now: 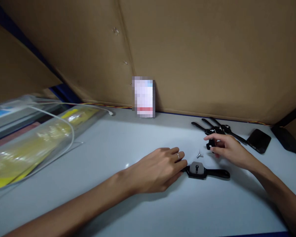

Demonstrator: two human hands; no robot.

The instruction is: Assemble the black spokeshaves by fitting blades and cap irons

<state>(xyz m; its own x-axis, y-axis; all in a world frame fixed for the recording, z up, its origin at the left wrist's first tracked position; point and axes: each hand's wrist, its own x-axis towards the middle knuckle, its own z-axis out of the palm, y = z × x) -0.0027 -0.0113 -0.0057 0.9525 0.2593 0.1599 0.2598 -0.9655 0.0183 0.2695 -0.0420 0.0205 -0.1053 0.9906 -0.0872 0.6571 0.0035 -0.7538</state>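
A black spokeshave [217,173] with a grey blade [193,168] on its middle lies on the table. My left hand [158,169] is closed around the spokeshave's left handle, which the fingers mostly hide. Above and to the right, my right hand [227,146] pinches a small black cap piece [209,144] between thumb and fingers, off to the side of the blade. Between the hands a small silver thumbscrew [199,154] rests on the tabletop. Farther back, several black spokeshaves [218,126] lie in a cluster behind my right hand.
To the right lies a black flat device [259,141], with a larger dark object [287,140] beyond it. A blurred phone-like card [144,98] leans on the cardboard wall [187,56]. Plastic-wrapped yellow packaging [51,135] and a white cable [71,131] occupy the left of the table [118,210].
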